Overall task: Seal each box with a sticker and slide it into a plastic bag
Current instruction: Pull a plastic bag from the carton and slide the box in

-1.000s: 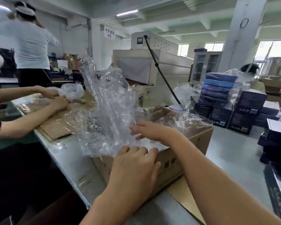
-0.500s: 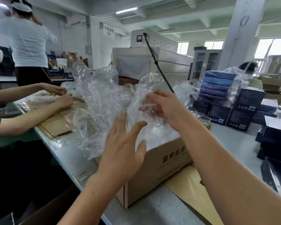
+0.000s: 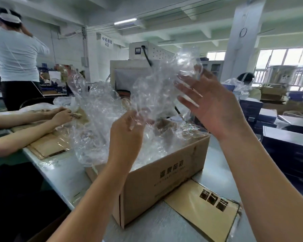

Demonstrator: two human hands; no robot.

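Note:
A crumpled clear plastic bag (image 3: 157,91) is raised above an open brown cardboard carton (image 3: 166,173) that is full of more clear bags. My left hand (image 3: 126,137) pinches the bag's lower edge with curled fingers. My right hand (image 3: 212,105) is held up beside the bag's upper part with fingers spread and straight, the film against its fingertips. Dark blue boxes (image 3: 287,147) lie on the table at the right.
A flat brown cardboard sheet (image 3: 205,205) lies under the carton's near right corner. Another person's arms (image 3: 33,126) work on cardboard at the left. A standing person (image 3: 16,55) is at the back left. A shrink-wrap machine (image 3: 147,67) stands behind the carton.
Both my hands have risen out of the carton, lifting one bag up. My right hand has gone higher and further right, fingers spreading.

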